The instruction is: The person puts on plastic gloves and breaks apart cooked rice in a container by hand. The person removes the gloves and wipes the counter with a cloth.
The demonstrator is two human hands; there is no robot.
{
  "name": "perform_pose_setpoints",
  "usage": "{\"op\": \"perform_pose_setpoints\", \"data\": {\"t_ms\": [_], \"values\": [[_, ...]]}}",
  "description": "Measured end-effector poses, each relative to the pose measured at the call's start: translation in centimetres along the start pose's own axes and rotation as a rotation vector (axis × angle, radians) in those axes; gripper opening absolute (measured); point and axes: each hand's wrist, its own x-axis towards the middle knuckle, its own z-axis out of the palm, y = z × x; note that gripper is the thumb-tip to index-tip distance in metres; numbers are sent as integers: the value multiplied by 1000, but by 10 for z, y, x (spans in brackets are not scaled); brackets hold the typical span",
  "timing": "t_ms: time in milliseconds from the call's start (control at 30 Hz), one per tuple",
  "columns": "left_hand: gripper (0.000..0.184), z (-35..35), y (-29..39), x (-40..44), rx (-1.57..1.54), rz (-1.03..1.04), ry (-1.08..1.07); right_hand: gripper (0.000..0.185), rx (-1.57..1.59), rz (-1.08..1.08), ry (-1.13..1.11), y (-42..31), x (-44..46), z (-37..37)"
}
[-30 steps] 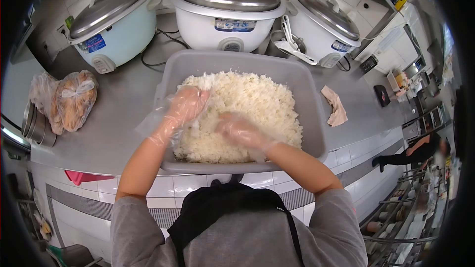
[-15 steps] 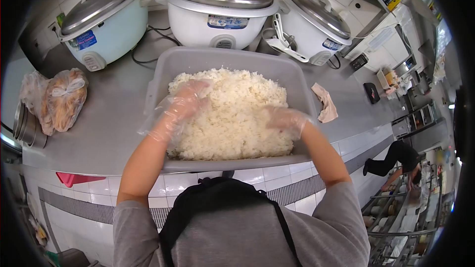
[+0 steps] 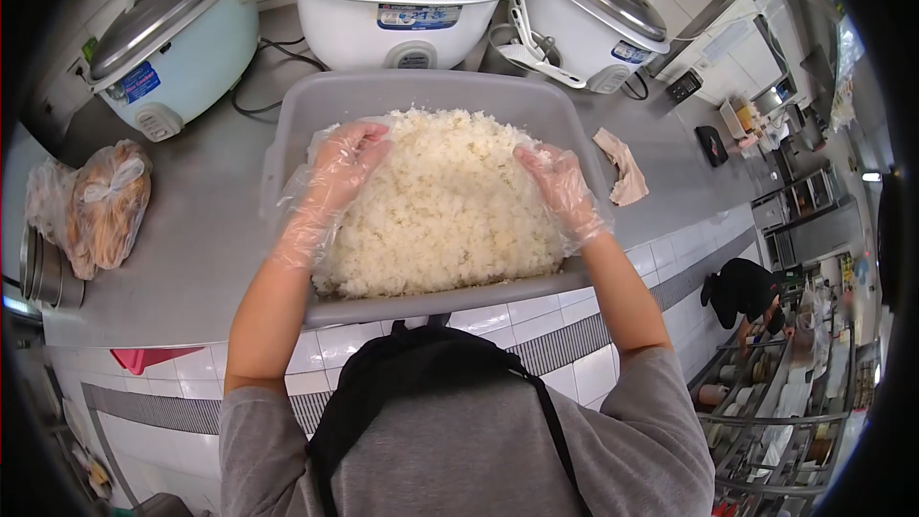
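White cooked rice (image 3: 440, 211) is heaped in a grey plastic tub (image 3: 431, 89) on the metal counter. My left hand (image 3: 347, 168), in a clear plastic glove, is at the left side of the rice, fingers bent and slightly apart, with no object in its grasp. On the opposite side, my right hand (image 3: 558, 184), also gloved, rests against the rice's upper right edge with loosely curved fingers. Its grasp shows no separate object, though its palm side is partly hidden.
Behind the tub stand three rice cookers (image 3: 397, 27) and a metal pot with white paddles (image 3: 536, 53). A crumpled cloth (image 3: 622, 168) lies right of the tub. Bagged food (image 3: 107, 201) and stacked metal containers (image 3: 46, 273) are left. A person in black (image 3: 742, 292) bends near shelves.
My right hand has moved from the middle of the rice to its upper right side. My left hand stays at the left side. The view has shifted, and the other person's posture has changed.
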Motion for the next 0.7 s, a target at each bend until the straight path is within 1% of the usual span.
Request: {"op": "perform_pose_setpoints", "data": {"t_ms": [67,100,167,200,233,267,300,367,400,467,500,533,567,667,700], "values": [[38,-3,8,-4,-31,-39,-2,73,96,-25,-46,-11,0,-2],[42,-4,10,-5,-47,-58,-4,69,76,-77,-95,-14,0,2],[60,-6,12,-1,-193,-88,-38,60,36,-180,-190,-20,-3,9],[69,-9,14,1,-261,-101,-55,54,-85,-441,-224,-10,-4,15],[76,-13,18,5,-462,-163,-105,49,-205,-703,-249,9,-2,25],[83,-17,25,10,-661,-222,-151,43,-328,-970,-267,8,-2,30],[90,-22,32,15,-861,-269,-193,39,-279,-796,-263,2,2,29],[94,-26,46,23,-1070,-220,-358,32,-177,-454,-248,-35,6,15],[97,-24,50,24,-1171,-201,-454,30,-72,-426,-251,-41,7,17],[93,-17,53,28,-1220,-165,-585,28,142,-355,-249,-52,5,18],[91,-10,54,30,-1246,-148,-657,28,159,-468,-142,-55,7,19],[87,-2,55,28,-1216,-139,-592,29,170,-579,-37,-56,10,20],[84,5,52,26,-1175,-160,-580,30,178,-687,65,-59,12,21],[77,16,43,24,-1046,-209,-556,31,339,-714,208,-84,12,8],[75,18,40,24,-1000,-215,-561,32,338,-786,227,-91,13,6]]}}
